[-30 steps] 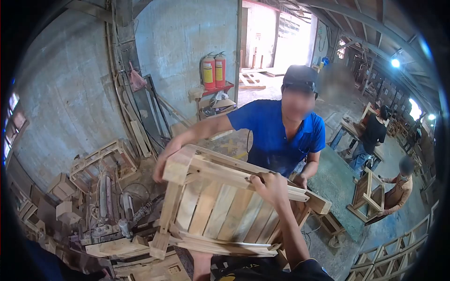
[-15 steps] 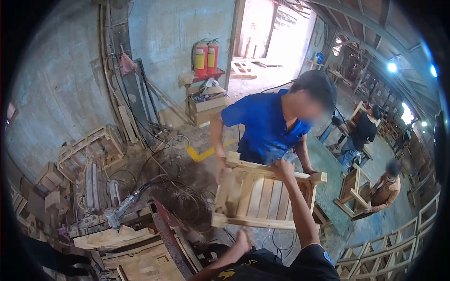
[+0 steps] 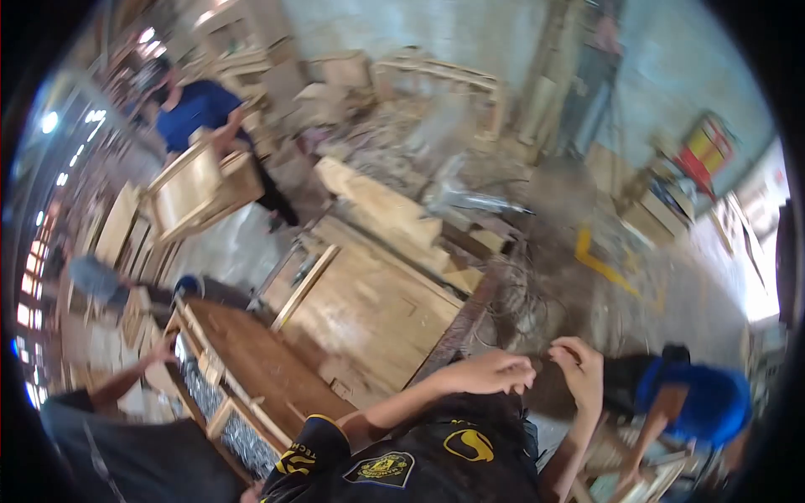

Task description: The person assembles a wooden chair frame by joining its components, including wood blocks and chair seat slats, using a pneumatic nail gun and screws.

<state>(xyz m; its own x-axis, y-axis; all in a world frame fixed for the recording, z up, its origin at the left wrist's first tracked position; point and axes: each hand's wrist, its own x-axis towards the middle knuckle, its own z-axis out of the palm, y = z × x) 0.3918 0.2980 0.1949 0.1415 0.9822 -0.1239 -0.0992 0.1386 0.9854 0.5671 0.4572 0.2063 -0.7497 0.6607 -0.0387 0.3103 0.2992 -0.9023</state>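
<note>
My left hand (image 3: 495,371) is in front of my chest, palm turned down, its fingers loosely bent and nothing visible in it. Just to its right, my right hand (image 3: 580,369) is raised with its fingers curved and apart, also holding nothing. The two hands do not touch. Nearest beyond them lies a wooden panel (image 3: 360,306) beside a dark reddish metal edge (image 3: 470,323). At the lower right, a slatted wooden piece (image 3: 667,478) is with a person in blue, away from my hands.
A person in blue (image 3: 197,113) holds a wooden frame (image 3: 189,189) at the upper left. Another person's hand (image 3: 158,352) touches a long brown-topped wooden piece (image 3: 260,352) at the lower left. Cables (image 3: 520,293) lie on the floor. Wood scraps are piled near the wall.
The view has swung left. My right hand has let go of the slatted wooden piece, which is now at the lower right with the person in blue. Both my hands are now close together.
</note>
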